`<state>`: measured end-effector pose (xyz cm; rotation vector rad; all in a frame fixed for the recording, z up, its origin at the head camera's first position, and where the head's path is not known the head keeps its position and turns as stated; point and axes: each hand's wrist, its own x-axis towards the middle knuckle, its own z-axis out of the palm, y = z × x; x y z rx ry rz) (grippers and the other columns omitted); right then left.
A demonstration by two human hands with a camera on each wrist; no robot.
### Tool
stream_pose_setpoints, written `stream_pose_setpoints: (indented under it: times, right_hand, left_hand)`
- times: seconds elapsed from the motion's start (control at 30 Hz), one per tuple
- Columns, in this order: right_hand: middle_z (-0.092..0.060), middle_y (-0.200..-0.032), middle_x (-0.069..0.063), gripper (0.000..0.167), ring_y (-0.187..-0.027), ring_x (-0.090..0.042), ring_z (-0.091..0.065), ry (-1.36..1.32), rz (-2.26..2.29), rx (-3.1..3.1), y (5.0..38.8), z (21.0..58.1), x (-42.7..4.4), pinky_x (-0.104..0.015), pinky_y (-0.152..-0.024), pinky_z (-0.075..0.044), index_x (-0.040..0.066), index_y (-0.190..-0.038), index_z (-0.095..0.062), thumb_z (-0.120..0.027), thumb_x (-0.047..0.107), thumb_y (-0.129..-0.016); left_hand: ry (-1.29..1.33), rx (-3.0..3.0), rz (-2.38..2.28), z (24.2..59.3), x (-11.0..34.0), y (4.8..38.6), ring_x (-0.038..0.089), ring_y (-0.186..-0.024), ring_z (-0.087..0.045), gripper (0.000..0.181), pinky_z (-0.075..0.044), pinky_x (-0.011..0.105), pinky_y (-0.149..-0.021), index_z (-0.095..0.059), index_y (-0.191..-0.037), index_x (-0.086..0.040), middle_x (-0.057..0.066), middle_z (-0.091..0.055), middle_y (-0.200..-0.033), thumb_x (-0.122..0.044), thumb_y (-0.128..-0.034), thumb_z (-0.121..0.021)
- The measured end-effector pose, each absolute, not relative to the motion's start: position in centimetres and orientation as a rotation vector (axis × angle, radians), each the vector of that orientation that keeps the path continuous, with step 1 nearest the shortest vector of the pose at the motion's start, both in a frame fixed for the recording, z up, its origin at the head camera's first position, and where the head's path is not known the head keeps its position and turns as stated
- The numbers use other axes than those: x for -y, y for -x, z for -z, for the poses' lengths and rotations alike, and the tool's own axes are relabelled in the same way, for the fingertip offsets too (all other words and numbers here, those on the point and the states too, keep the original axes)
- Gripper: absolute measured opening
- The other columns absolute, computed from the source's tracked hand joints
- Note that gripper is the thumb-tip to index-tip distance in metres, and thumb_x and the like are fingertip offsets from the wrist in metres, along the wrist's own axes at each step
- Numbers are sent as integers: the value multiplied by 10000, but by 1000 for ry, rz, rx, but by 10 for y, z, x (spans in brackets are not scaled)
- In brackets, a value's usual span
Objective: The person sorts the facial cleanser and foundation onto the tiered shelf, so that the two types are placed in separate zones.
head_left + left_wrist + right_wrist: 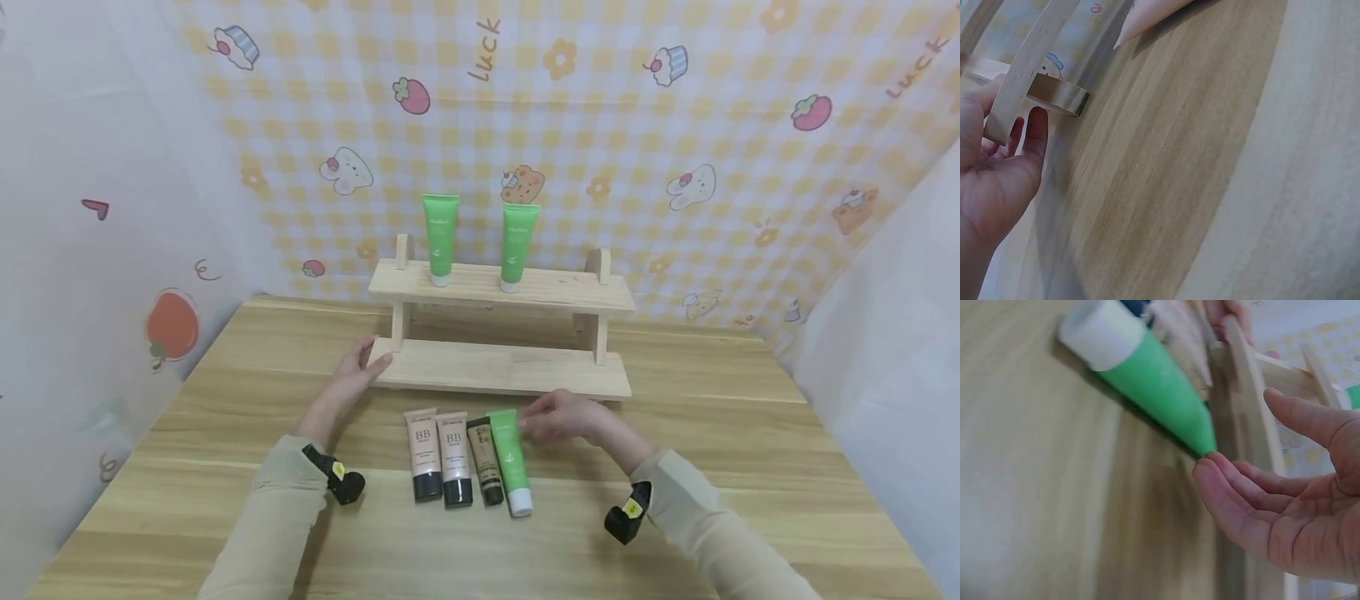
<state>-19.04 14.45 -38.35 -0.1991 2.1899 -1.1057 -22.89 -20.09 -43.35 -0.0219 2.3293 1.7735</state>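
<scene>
My left hand (pixel 347 385) grips the left end of the lower board of a two-tier wooden shelf (pixel 495 367). In the left wrist view the thumb and fingers lie on opposite sides of that board (pixel 1025 72). My right hand (pixel 566 417) is beside the top end of a green tube (pixel 509 454) with a white cap, lying on the table. Seen from the right wrist, its fingertips (pixel 1210 464) touch or nearly touch the tube's flat end, while the thumb stands apart. Left of this tube lie a brown-gold tube (pixel 484 458) and two beige BB cream tubes (pixel 454 450).
Two green tubes stand cap down on the upper board, one left (pixel 440 237) and one near the middle (pixel 517 246). The wooden table (pixel 697 400) extends to both sides. Behind the shelf hangs a yellow checked cloth (pixel 465 150).
</scene>
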Motion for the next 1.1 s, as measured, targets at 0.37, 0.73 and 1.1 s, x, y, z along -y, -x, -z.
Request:
stream_pose_setpoints:
  times: [0.37, 0.73, 1.1]
  right_hand:
    - [-608, -1001, -169, 644, -769, -177, -636, 66, 1117, -2261, 177, 407, -124, -292, -656, -584, -111, -1265, -431, -729, 133, -749]
    - [-616, -897, -133, 398, -691, -193, -632, 63, 1124, -2269, 170, 412, -108, -281, -601, -577, -39, -1063, -537, -716, 120, -746]
    - [-599, -942, -163, 460, -698, -201, -641, 44, 1237, -2190, 171, 416, -112, -312, -612, -585, -70, -1147, -506, -694, 105, -765]
  left_hand:
    - [3, -2323, -1801, 434, 200, 229, 318, -1422, 36, 785, -29, 432, -1181, -12, -1454, 0, 179, 26, -1536, -330, -932, -496]
    - [-3, -2296, -1826, 435, 201, 229, 316, -1422, 50, 782, -25, 436, -1179, -3, -1451, 6, 179, 39, -1535, -323, -936, -491]
    - [1, -2329, -1798, 433, 201, 228, 340, -1418, 28, 767, -33, 443, -1178, -14, -1453, 5, 206, 22, -1529, -304, -938, -490]
